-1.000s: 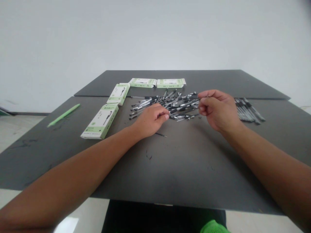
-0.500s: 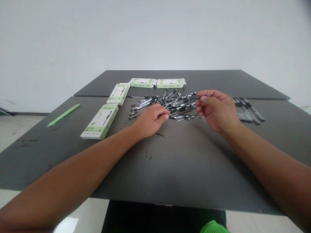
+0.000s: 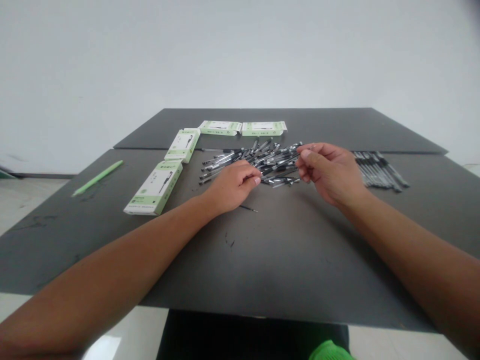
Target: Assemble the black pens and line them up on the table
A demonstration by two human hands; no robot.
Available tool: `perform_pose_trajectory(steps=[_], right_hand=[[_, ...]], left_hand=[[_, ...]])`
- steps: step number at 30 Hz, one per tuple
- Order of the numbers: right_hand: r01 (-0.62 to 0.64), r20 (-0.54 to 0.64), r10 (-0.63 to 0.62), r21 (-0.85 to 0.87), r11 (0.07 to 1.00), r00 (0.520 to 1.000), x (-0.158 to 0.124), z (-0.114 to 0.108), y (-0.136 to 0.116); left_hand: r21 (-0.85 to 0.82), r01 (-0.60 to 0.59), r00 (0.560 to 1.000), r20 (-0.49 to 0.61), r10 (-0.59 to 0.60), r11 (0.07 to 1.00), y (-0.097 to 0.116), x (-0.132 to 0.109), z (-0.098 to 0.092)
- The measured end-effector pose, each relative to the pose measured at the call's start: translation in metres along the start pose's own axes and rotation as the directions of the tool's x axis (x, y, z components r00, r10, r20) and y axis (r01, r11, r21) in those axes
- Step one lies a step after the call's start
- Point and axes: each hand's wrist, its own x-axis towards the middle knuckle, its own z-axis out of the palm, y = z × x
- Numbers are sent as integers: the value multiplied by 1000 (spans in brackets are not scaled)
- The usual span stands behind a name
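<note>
A loose pile of clear and black pens (image 3: 277, 156) lies in the middle of the dark table (image 3: 240, 265). My left hand (image 3: 238, 184) rests at the pile's near left side, thumb and forefinger pinched on a pen that points right. My right hand (image 3: 326, 167) is at the pile's right edge with its fingers pinched together on something thin, too small and blurred to name. Right of that hand, several pens (image 3: 378, 170) lie side by side in a row. A thin dark piece (image 3: 248, 208) lies just below my left hand.
Four-cornered green and white boxes stand along the left and back: one near left (image 3: 155, 189), one behind it (image 3: 183, 145), two at the back (image 3: 221, 127). A light green pen (image 3: 98, 178) lies far left. Small dark marks dot the table.
My right hand has moved slightly left, showing more of the pen row. The thin item in its fingers is less visible. My left hand has stayed in place.
</note>
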Motion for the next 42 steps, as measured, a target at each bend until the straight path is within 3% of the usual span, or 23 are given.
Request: perform_pose_trajectory(steps=[9,26,35,40,42], right_hand=[[-59,-38,58,-3,998,998,-1,4,-5],[-44,-51,42,-29,999,998,1,2,-4],[-16,-88,-3,-217,976,996,11,-9,7],[-17,-48,-2,-391,920,999,13,-16,10],[33,18,-28,-503,864,999,13,-20,12]], left_hand=[[16,6,1000,-3,-6,1000,-1,0,0],[21,4,1000,2,-4,1000,0,0,0],[3,-3,1000,-4,3,1000,-1,0,0],[6,8,1000,-1,-8,1000,0,0,-1],[8,8,1000,0,-8,1000,1,0,-1]])
